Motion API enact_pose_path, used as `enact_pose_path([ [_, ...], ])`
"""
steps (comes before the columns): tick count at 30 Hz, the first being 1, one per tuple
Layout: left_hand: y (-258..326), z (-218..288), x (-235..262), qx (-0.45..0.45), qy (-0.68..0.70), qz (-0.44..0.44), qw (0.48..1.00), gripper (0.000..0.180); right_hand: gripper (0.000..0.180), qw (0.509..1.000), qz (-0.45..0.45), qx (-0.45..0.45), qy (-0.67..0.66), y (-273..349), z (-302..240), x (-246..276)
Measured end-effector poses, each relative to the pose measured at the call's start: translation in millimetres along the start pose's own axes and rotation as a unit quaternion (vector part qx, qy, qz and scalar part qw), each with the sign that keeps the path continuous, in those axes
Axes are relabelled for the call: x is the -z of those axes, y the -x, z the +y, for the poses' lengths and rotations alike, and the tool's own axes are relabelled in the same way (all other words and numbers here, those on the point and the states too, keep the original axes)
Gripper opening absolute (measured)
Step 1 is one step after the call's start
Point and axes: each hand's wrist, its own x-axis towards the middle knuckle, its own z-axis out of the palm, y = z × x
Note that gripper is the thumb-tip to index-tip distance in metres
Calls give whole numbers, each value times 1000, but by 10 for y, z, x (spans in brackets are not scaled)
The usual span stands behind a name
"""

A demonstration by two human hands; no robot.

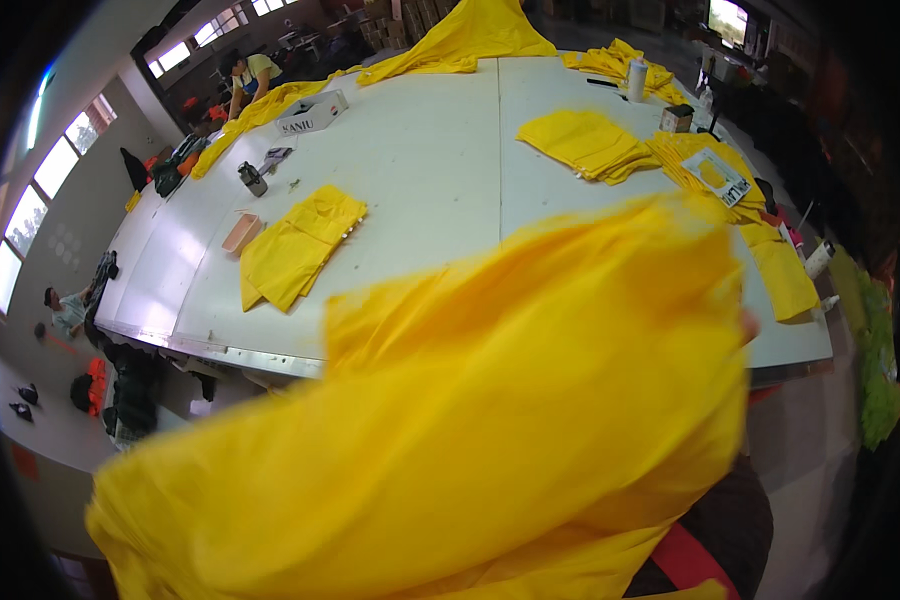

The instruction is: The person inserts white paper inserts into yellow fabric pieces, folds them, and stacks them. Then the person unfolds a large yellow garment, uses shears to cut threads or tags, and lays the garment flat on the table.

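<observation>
A large piece of yellow cloth (470, 420) is spread out in the air in front of me, blurred by motion, and covers the near edge of the table (420, 150). At its right edge a small bit of my right hand (750, 326) shows, closed on the cloth; the rest of that hand is behind it. My left hand is hidden from sight. Beyond the raised cloth, a folded yellow piece (305, 245) lies on the left of the table. Another folded yellow stack (585, 143) lies farther back on the right.
An orange tray (241, 233), a dark jar (253, 179) and a white carton (311, 113) stand on the left. At right are more yellow pieces (778, 270), a white bottle (637, 80) and a small box (676, 118). One person (252, 82) leans over the far left edge.
</observation>
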Motion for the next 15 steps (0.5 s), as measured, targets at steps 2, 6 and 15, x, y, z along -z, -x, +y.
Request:
enact_pose_path([
  [2, -297, 292, -728, 0, 84, -43, 996, 39, 50, 990, 69, 72, 96, -207, -343, 432],
  [6, -688, 574, -2742, 55, 285, -124, 949, 42, 48, 910, 187, 182, 323, -966, -997, 1163],
  [15, 333, 726, -5166, -56, 120, -267, 954, 46, 44, 775, 287, 288, 484, -3217, -52, 2426],
])
